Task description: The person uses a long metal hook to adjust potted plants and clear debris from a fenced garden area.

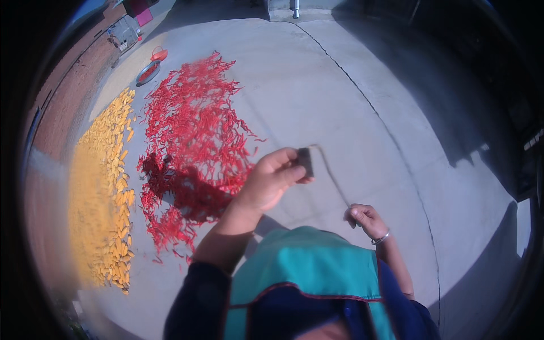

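Note:
My left hand [272,178] is raised in front of my chest and grips a small dark rectangular block [305,161] between thumb and fingers. From the block's top a thin tan-grey strand [332,175] bends over and runs down to my right hand [367,220]. The frame does not show whether this strand is a cord or a stiff rod. My right fingers are closed round its lower end, with a light bracelet [380,238] on that wrist. A teal apron [306,263] covers my front.
Red chili peppers [192,124] lie spread over the concrete ground [340,107] to my left. Beyond them runs a band of yellow corn cobs [116,209] beside a brick wall [59,116]. A metal basin [148,73] with red contents and a red container [159,54] stand at the far left.

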A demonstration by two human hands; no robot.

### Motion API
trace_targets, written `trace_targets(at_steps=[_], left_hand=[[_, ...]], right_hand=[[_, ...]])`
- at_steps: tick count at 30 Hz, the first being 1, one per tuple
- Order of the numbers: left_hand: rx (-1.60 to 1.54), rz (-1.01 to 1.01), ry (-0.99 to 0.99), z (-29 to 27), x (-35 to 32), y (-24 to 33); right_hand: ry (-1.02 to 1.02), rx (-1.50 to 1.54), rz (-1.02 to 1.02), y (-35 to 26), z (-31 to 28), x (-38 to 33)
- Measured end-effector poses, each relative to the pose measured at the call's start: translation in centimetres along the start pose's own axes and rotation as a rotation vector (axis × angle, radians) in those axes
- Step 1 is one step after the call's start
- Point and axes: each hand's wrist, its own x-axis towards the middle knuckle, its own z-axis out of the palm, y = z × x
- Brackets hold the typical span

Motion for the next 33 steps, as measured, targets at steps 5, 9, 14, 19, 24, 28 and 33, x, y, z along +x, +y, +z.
trace_targets(at_steps=[5,9,14,19,24,28,33], left_hand=[[0.110,0.105,0.063,-6.8,11.9,3.5],[0.016,0.117,0.142,-15.3,22.2,5.9],[-0.035,0.158,0.132,-26.0,37.3,11.2],[0.132,0.166,0.126,-35.4,52.4,16.0],[0.447,0.155,0.168,-46.0,65.9,18.9],[0.552,0.079,0.278,-56.9,74.6,20.0],[0.783,0.162,0.467,-68.0,84.2,28.4]], right_hand=[[-0.152,-0.083,0.023,-1.0,-7.4,17.0],[-0.225,-0.045,0.023,-1.6,-11.5,31.4],[-0.253,0.002,0.134,-5.4,-17.1,47.7],[-0.126,-0.007,0.122,-9.6,-23.3,62.4],[0.013,0.056,0.115,-9.5,-29.4,76.7],[0.004,-0.028,-0.013,-12.4,-36.2,92.0],[-0.079,0.133,-0.124,-19.3,-42.2,115.1]])
